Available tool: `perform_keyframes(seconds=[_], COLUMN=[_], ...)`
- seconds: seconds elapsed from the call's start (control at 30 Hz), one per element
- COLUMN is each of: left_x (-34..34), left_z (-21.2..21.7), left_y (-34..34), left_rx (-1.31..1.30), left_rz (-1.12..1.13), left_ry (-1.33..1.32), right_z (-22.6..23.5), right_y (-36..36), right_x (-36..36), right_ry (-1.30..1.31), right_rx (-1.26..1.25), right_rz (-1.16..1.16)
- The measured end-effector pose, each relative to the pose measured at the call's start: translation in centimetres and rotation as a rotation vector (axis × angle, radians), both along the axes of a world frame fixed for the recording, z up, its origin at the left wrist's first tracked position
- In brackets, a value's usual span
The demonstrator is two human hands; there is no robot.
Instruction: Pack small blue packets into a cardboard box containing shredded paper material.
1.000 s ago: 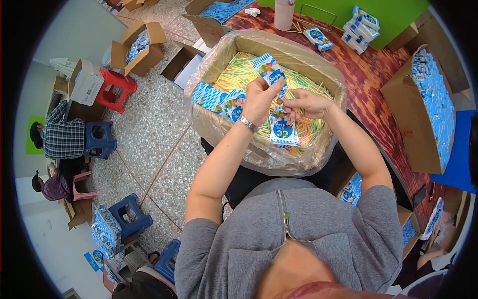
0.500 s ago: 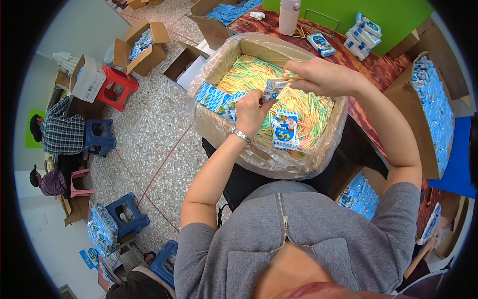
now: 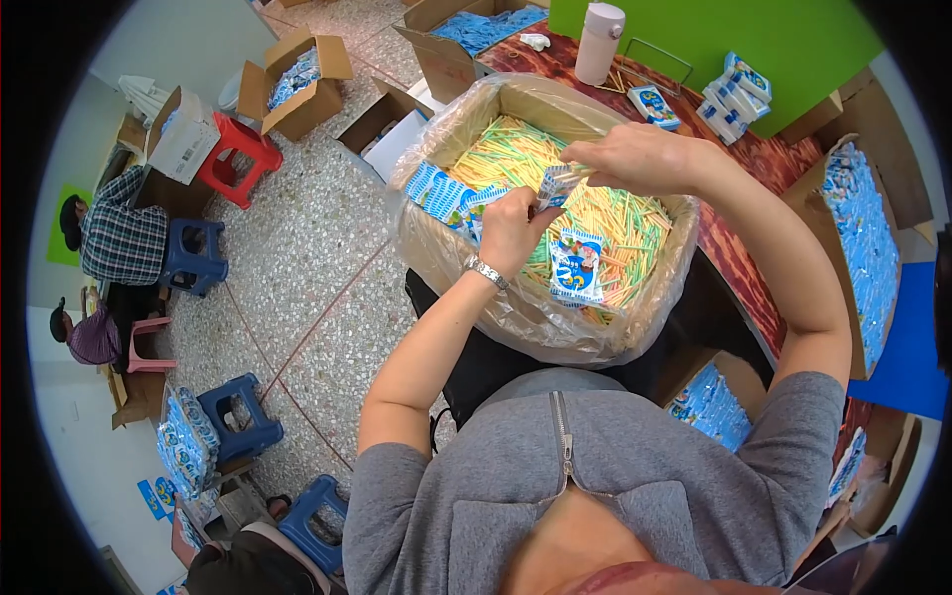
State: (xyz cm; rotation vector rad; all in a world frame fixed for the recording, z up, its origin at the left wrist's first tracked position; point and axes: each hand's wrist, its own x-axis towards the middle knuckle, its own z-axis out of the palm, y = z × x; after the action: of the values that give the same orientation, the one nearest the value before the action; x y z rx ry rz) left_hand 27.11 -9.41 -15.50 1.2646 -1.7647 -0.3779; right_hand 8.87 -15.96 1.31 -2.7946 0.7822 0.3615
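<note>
Along the left edge of the plastic-lined carton (image 3: 540, 107) lie blue-and-white packets (image 3: 434, 191); the left hand (image 3: 508, 233) pinches another packet (image 3: 555, 186) over pastel sticks (image 3: 625, 236); the right hand (image 3: 645, 159) seemingly grips a few at its mouth. Holding that mouth wide should avoid snagging.

- Lifts right hand (image 3: 640, 159) from above the loose packet (image 3: 577, 266), bringing sticks (image 3: 583, 173) to the held packet (image 3: 555, 186).
- Reveals loose packet's top, finger-covered a second ago.
</note>
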Motion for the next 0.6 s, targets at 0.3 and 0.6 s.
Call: perform_keyframes(seconds=[0.3, 0.6], left_x=[0.1, -0.1], left_z=[-0.1, -0.4], left_y=[0.1, 0.4], left_rx=[-0.045, -0.128], left_rz=[-0.031, -0.092], left_ry=[-0.025, 0.022], right_z=[0.1, 0.2], right_y=[-0.5, -1.7], right_x=[2.5, 4.2], right_ry=[0.323, 0.401], right_rx=[0.052, 0.147], right_rz=[0.025, -0.088])
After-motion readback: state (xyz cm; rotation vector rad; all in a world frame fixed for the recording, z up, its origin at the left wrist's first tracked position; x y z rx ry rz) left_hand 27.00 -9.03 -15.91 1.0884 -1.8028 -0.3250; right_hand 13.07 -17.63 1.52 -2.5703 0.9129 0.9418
